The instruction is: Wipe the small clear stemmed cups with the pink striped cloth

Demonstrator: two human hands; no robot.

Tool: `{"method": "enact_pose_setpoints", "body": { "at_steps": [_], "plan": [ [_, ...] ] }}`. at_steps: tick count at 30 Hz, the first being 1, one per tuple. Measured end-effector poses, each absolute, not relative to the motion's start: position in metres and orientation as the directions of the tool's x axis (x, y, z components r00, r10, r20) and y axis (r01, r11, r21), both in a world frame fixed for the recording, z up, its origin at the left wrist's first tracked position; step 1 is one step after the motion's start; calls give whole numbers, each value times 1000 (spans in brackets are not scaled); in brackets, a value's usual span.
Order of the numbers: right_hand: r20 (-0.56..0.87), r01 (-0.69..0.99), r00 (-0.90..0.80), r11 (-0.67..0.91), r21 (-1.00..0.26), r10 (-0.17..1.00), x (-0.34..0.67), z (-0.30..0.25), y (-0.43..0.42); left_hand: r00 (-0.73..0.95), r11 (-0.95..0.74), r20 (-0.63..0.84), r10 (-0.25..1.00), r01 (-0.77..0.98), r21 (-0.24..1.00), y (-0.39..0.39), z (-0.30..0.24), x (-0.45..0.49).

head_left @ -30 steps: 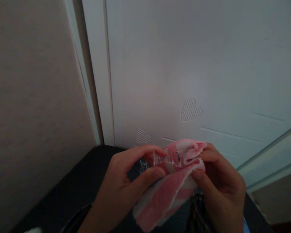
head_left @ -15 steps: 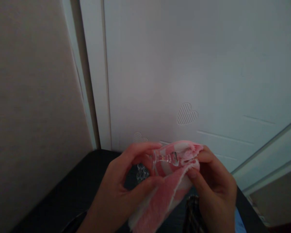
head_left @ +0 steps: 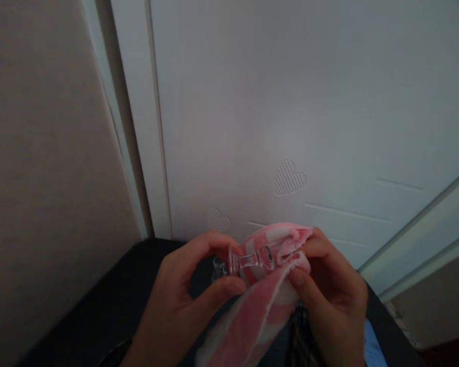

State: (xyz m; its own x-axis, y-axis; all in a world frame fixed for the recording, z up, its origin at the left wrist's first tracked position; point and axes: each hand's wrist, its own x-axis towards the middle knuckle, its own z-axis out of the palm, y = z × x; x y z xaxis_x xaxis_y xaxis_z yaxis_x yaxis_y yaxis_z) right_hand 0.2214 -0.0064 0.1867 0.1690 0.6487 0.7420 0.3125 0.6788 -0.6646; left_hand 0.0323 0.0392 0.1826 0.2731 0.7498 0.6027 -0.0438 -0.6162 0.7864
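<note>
My left hand [head_left: 179, 300] pinches the foot end of a small clear stemmed glass [head_left: 248, 260] that lies sideways between my hands. A pink and white striped cloth [head_left: 260, 306] wraps the other end of the glass. My right hand [head_left: 329, 300] is closed round the cloth and the part of the glass inside it. The cloth's loose end hangs down toward the bottom of the view. The bowl of the glass is hidden in the cloth.
A dark tabletop [head_left: 115, 311] lies under my hands. Behind it stands a white door [head_left: 290, 112] with striped heart marks [head_left: 288, 177]. A beige wall [head_left: 42, 178] fills the left. A blue-white item [head_left: 375, 351] shows at the bottom right edge.
Both hands with the glass and cloth have drifted slightly left and down in the view. The grip stays the same.
</note>
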Motion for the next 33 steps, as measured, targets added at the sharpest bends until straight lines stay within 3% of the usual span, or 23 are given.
{"method": "enact_pose_setpoints", "body": {
  "at_steps": [5, 12, 18, 33],
  "plan": [
    [744, 296, 178, 686, -664, 644, 222, 183, -4, 261, -624, 614, 745, -54, 780, 39, 177, 35],
    [732, 248, 235, 688, -682, 640, 222, 179, -3, 335, -749, 691, 640, 71, 659, 41, 172, 35],
    [731, 245, 217, 688, -683, 648, 219, 182, -3, 347, -718, 651, 675, 102, 689, 40, 172, 32],
    [757, 264, 212, 709, -654, 618, 219, 179, -3, 329, -649, 624, 709, -44, 760, 42, 167, 37]
  ]
}}
